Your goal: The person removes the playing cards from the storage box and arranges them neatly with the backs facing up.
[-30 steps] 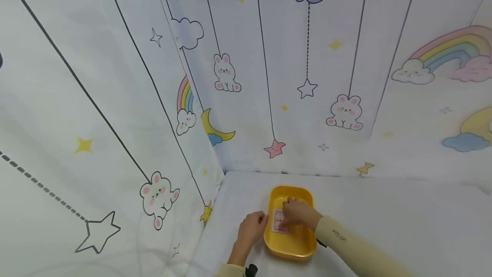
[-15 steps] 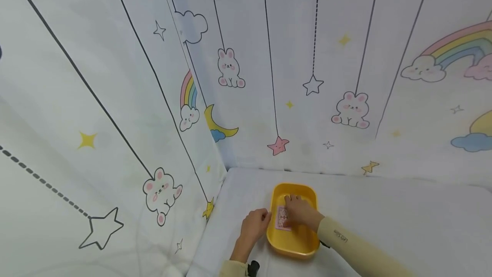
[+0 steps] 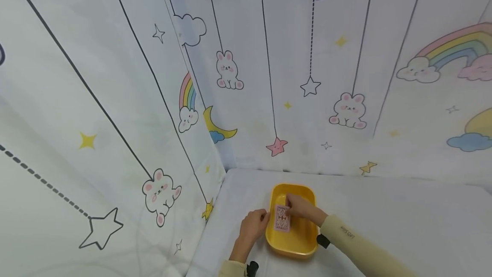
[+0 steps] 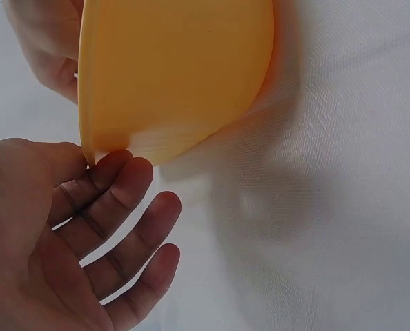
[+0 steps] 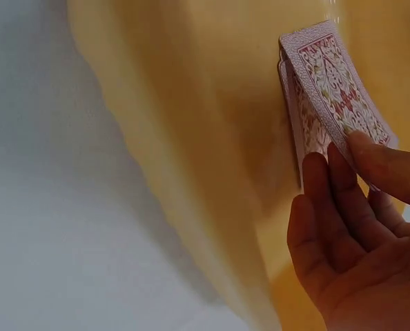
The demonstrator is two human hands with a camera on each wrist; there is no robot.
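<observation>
A yellow plastic tray (image 3: 293, 243) stands on the white cloth. My left hand (image 3: 253, 225) pinches its left rim; in the left wrist view the thumb is on the inner side and the fingertips (image 4: 137, 181) are against the outer wall (image 4: 184, 62). Inside the tray lies a small stack of playing cards (image 5: 303, 127), patterned backs up. My right hand (image 3: 305, 208) reaches in from the right and pinches the top playing card (image 5: 337, 83) by one edge, thumb above and fingers below. That card is tilted up from the cards beneath it.
White cloth (image 3: 384, 221) covers the table around the tray. A white curtain (image 3: 246, 110) printed with rabbits, stars and rainbows hangs behind, and another side of it (image 3: 115, 174) closes in on the left.
My right hand has shifted to the card's upper right edge and lifted that edge, uncovering more of the red-patterned back. The left hand stays on the rim.
</observation>
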